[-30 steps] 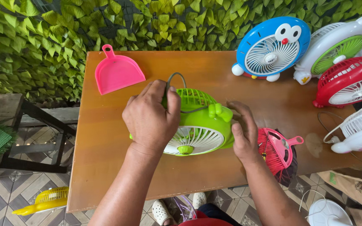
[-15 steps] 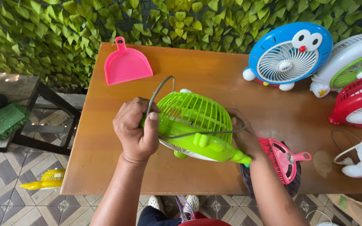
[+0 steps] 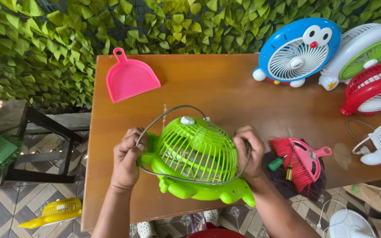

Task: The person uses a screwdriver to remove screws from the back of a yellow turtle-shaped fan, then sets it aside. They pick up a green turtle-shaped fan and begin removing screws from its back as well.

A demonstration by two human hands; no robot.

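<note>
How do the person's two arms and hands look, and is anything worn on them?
The left hand and the right hand are bare, with no gloves, and no ring or watch shows. Both forearms are uncovered down to the frame edge; no sleeve is visible.

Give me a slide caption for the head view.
Both hands, left hand and right hand, grip a green fan on the wooden table.

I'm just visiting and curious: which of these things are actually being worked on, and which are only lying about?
In hand:
left hand
right hand
green fan
grey cord

Lying about:
pink dustpan
blue fan
red fan
pink brush
</note>
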